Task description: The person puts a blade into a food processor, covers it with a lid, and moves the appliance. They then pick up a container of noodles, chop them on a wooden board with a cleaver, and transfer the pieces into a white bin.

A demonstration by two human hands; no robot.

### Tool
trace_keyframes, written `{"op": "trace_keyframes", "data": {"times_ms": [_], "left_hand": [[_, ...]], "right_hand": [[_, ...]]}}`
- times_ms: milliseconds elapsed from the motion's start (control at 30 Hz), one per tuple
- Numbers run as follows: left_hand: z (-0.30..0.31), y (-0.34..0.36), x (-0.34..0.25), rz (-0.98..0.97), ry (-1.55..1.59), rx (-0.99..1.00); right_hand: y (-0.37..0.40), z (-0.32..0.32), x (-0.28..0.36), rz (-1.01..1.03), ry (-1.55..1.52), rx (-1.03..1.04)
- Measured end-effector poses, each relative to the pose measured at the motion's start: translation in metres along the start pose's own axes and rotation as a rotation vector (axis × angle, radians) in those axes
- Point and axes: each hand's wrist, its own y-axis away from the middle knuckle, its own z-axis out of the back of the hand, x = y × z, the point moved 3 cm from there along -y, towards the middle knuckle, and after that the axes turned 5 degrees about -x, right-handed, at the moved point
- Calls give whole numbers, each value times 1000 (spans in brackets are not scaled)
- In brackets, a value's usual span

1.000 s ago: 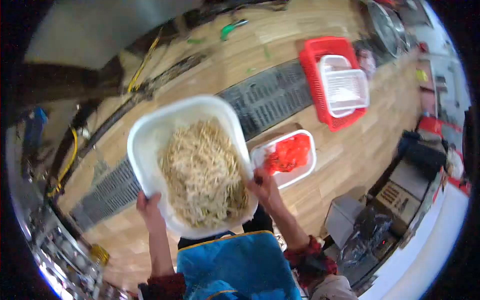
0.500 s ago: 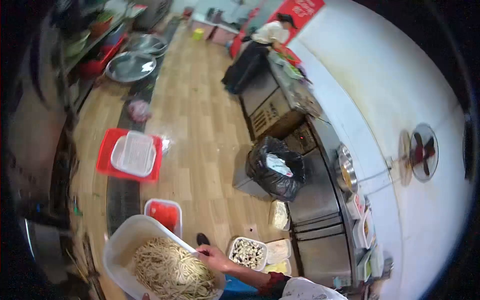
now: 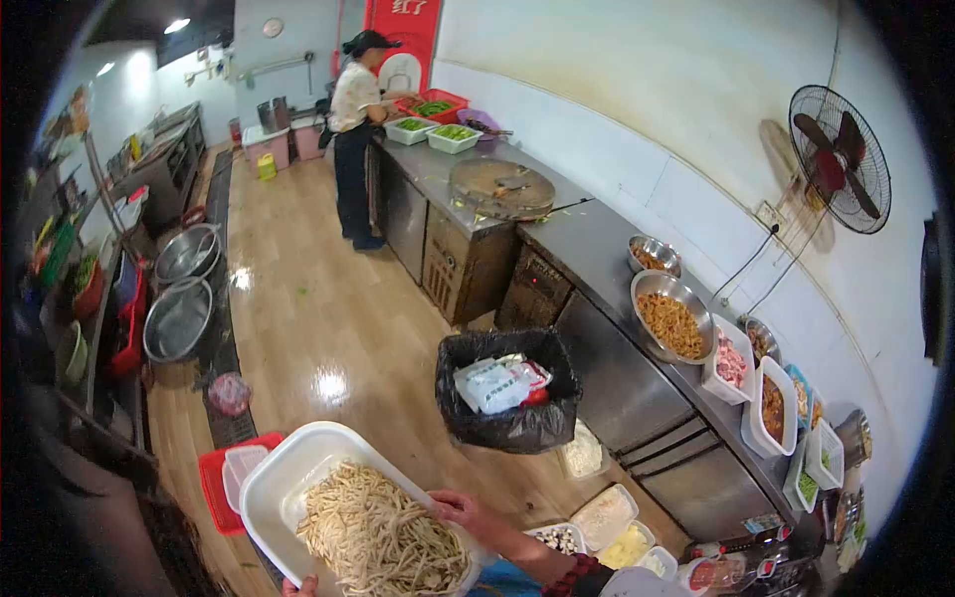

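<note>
I carry a large white plastic tub (image 3: pixel 269 495) at the bottom of the head view, tilted so its inside shows. Pale thin strips of food (image 3: pixel 383 527) heap toward its right and near side, a few of them greenish. My right hand (image 3: pixel 460 509) is closed on the tub's right rim. At the near left rim, only the fingertips of my left hand (image 3: pixel 301 587) show, gripping the edge; the rest is out of frame. Just beyond the tub, a red tray (image 3: pixel 221 505) with a white container (image 3: pixel 242 468) on it sits on the floor, partly hidden.
A bin lined with a black bag (image 3: pixel 507 430) stands ahead, beside the steel counter (image 3: pixel 577 244). Food containers (image 3: pixel 604 515) lie on the floor at right. Bowls of food (image 3: pixel 673 316) line the counter. A person (image 3: pixel 355 129) works at its far end. Metal basins (image 3: pixel 179 320) stand left.
My view has lifted and swung right, showing more of the counter and far wall. The tub has moved right in view, still held, and now covers the container of red food on the floor.
</note>
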Motion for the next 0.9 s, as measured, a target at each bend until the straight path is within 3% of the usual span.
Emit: {"op": "trace_keyframes", "data": {"times_ms": [167,233,367,500,567,600,633,733,833,900], "left_hand": [[-78,-71,-51,-58,78,121],[-104,-96,-74,-141,-188,28],[-180,-144,-136,-137,-169,-32],[-267,-230,-186,-153,-70,226],[-316,-271,-188,-131,26,352],[-341,-290,-200,-27,184,497],[-368,-314,-203,-140,178,392],[-432,-335,-255,-170,223,464],[-512,-353,-309,-61,224,551],[-558,-367,-335,-33,215,727]], "right_hand": [[-62,49,69,-28,-292,-10],[-93,59,87,-24,-573,66],[-183,83,117,48,-606,40],[-280,110,155,16,-704,-18],[-315,129,182,2,-625,-200],[-338,142,187,109,-569,-214],[-356,151,187,126,-618,-310],[-403,178,214,169,-705,-319],[-469,221,253,205,-608,-389],[-515,251,279,229,-531,-432]]}}
